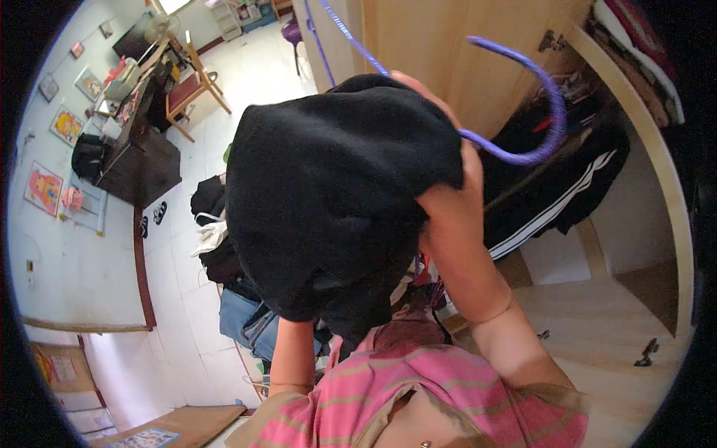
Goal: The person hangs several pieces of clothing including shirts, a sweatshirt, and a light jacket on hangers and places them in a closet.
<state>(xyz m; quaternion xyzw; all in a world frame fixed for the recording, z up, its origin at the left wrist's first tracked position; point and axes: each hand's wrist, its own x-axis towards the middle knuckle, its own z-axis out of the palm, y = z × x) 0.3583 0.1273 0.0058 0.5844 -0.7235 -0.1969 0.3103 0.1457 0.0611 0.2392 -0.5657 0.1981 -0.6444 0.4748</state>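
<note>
A black garment [336,187] is bunched up in front of my chest and covers the middle of the view. My right hand [464,175] is closed around its right side, together with a purple clothes hanger [559,119]. The hanger's hook curls out to the right, and purple lengths run up past the top of the garment. My left forearm [293,355] rises under the cloth; the left hand is hidden by it, so its fingers do not show.
On the right stands an open wooden wardrobe [665,201] with dark clothes [575,194] hanging inside, one white-striped. Folded clothes [642,60] lie on its upper shelf. A clothes pile [243,317] sits at left behind the garment. Farther off are a desk [142,164] and a chair [196,88].
</note>
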